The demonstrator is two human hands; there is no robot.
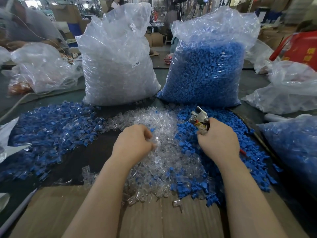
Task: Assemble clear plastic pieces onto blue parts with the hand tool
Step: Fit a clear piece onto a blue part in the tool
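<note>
Cardboard sheet [154, 219] lies nearest, a few stray clear pieces on its far edge. Left hand [133, 145] is over the clear pile [164, 157], fingers curled down into it, seemingly pinching one clear piece [157, 143] at the fingertips; grip is partly hidden, so not certain. Right hand [217, 140] is wrapped around the tool [199, 120], metal head pointing up and away, red handle end poking out below the palm. No blue part visible in the tool's head.

Progress: mid-run, likely at the pick-a-clear-piece step. Assembled pile [51, 133] at left, blue with clear mixed together, looks like finished units and is already large. Blue pile [221, 160] at right and the clear pile in the middle are both big, so a lot is left.

Containers: clear bag [118, 66], far centre-left, nearly full of clear pieces, small label on its front. Blue bag [205, 71] beside it, touching at the base, well filled with blue parts. Right bag [295, 145] at the right edge holds blue and clear stuff, possibly finished units. Further bags left and right: contents unclear.
</note>
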